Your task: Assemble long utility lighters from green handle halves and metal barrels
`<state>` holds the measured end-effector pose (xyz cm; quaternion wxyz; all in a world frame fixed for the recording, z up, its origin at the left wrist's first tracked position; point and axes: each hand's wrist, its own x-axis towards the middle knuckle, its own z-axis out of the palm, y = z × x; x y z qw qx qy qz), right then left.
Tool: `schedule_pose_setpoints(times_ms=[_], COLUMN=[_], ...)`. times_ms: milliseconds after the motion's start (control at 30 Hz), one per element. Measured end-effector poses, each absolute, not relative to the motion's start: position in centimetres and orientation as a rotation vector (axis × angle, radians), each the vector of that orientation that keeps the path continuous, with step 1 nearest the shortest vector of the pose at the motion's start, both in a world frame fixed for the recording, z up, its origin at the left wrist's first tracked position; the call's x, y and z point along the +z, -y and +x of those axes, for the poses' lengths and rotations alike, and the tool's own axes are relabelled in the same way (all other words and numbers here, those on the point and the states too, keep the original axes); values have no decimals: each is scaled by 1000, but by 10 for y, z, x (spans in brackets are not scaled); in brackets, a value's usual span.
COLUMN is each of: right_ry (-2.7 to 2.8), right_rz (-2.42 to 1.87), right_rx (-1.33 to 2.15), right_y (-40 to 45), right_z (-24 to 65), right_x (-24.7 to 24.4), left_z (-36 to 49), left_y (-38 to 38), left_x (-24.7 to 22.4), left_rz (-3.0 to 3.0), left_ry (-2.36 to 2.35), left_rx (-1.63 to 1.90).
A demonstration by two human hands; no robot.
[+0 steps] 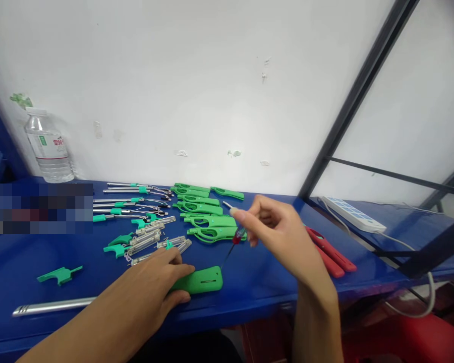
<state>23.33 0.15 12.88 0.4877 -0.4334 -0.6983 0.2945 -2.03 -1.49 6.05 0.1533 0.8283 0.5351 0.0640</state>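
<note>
- Holding down one green casing [206,280] near the front of the bench [257,297]: our left hand [157,277], thumb and forefinger pinching it from opposite sides, its slotted end left exposed.
- One screwdriver [237,237], red at the collar, gripped in our right hand [274,222], fingers curled; shaft slanting down to the casing's exposed end. We cannot tell whether the tip touches.
- Hazard, first: a slip of that tip, should we push at a slant, could scratch the casing or skid towards our left fingers.
- Hazard, second: the casing might swivel, since we pin only one end and the other takes the push.
- Hazard, third: our left forearm lies across one metal tube [53,306]; dragging the arm could roll it off the front edge.
- Hazard, fourth: clear cartridges [146,244], clustered just beyond our left hand, could be scattered by a careless knuckle.
- Also listed: green shells [225,233] behind the screwdriver; red casings [335,249] beside our right wrist.
</note>
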Motion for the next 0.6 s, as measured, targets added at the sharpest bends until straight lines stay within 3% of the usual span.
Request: schedule_pose_setpoints(times_ms=[400,600], right_ry=[2087,2269], right_rz=[-1306,-1520], right_rx=[752,582], right_y=[-16,-34], right_z=[257,256], right_x=[121,105], left_z=[-12,-11], left_y=[19,17], left_x=[72,66], left_rz=[2417,2455], left_ry=[-1535,-1477], left_rx=[80,217])
